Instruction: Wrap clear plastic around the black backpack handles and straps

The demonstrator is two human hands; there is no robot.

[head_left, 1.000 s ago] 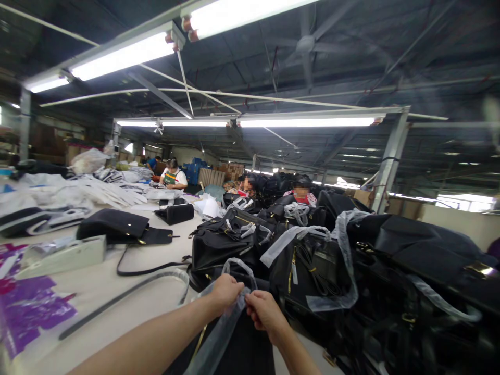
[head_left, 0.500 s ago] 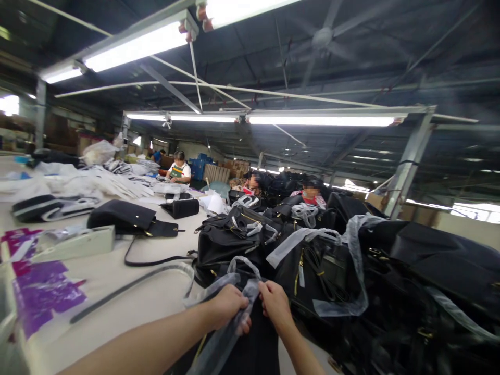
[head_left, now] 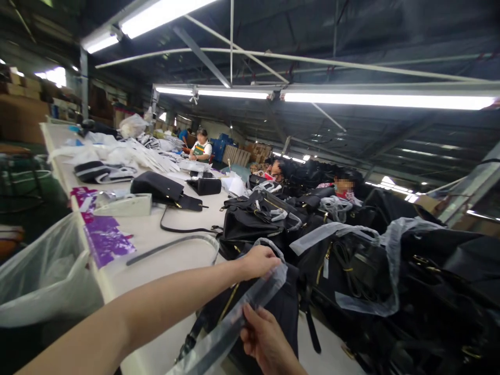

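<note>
My left hand [head_left: 260, 262] is closed on the upper part of a bag strap in a clear plastic sleeve [head_left: 230, 323]. Lower down, my right hand [head_left: 263, 333] pinches the same sleeved strap between thumb and fingers. The strap runs from a loop above my left hand down to the bottom edge of the view. Beneath both hands lies a black bag [head_left: 287, 304] with a gold zip, partly covered by my hands and the strap. Just beyond it sits another black bag [head_left: 250, 224] with plastic-wrapped pulls.
Black bags [head_left: 441, 265] with plastic-wrapped straps crowd the right side. On the white table [head_left: 156, 278] are a tape dispenser [head_left: 125, 204], a black flap bag [head_left: 160, 188] and white wrapping sheets [head_left: 152, 159]. A clear plastic bag [head_left: 47, 276] hangs at the left edge. Several people work further back.
The view has swung left and down. My right hand has slid lower along the sleeved strap, away from my left hand, which is now higher up near the strap's loop.
</note>
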